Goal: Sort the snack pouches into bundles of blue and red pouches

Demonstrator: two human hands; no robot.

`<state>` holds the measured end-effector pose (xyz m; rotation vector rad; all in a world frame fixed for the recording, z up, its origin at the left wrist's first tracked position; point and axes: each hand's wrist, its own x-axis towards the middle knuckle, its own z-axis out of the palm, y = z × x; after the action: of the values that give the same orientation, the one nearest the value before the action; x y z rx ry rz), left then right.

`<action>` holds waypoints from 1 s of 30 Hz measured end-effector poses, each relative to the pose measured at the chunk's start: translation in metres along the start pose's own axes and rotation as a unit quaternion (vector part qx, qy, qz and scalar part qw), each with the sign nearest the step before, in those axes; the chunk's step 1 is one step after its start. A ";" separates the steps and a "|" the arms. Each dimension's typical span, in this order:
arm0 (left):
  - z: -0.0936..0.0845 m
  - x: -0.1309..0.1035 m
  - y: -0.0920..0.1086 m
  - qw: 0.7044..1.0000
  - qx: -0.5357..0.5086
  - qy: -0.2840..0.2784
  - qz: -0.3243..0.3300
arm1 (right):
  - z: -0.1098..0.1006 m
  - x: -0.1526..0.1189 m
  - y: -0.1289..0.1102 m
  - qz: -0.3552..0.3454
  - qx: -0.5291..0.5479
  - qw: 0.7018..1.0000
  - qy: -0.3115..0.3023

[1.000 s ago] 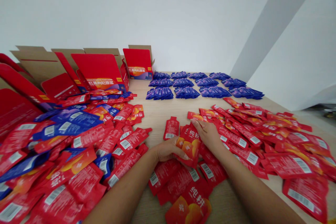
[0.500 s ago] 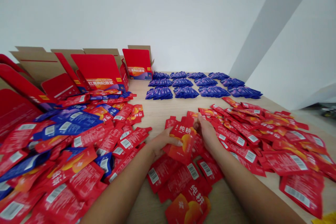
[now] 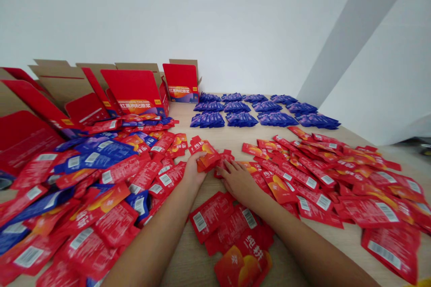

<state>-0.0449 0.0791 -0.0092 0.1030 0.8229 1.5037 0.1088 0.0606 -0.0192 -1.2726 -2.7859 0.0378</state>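
Holding a red pouch [image 3: 206, 149], the left hand [image 3: 195, 167] is pinching it over the middle of the table [image 3: 232, 136]. Just to its right, a second pouch [image 3: 227, 155] is lying partly under the right hand [image 3: 238, 181]; whether those fingers are gripping it, I cannot tell. Nearer the person, loose pouches [image 3: 232, 228] are overlapping. A red pile [image 3: 336, 170] is spreading on the right, a red-and-blue pile [image 3: 111, 166] on the left. Farther back, open cartons [image 3: 134, 87] are standing left of blue bundles [image 3: 241, 119], which are forming three rows.
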 end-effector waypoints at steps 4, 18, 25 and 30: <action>-0.002 -0.002 -0.007 0.999 0.019 -0.004 -0.026 | -0.006 -0.002 0.001 0.047 -0.039 0.998 -0.014; -0.001 -0.005 -0.018 0.998 0.055 -0.021 -0.035 | -0.017 -0.006 0.048 0.217 0.736 0.602 0.220; 0.002 -0.011 -0.034 0.996 0.073 -0.041 -0.001 | -0.007 -0.008 0.014 0.195 0.638 0.730 0.149; 0.002 -0.013 -0.030 0.995 0.094 -0.026 -0.008 | -0.006 -0.013 0.019 0.141 0.462 0.856 0.184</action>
<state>-0.0173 0.0648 -0.0184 0.2739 0.9200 1.4009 0.1319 0.0630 -0.0152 -1.1881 -1.7956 0.9122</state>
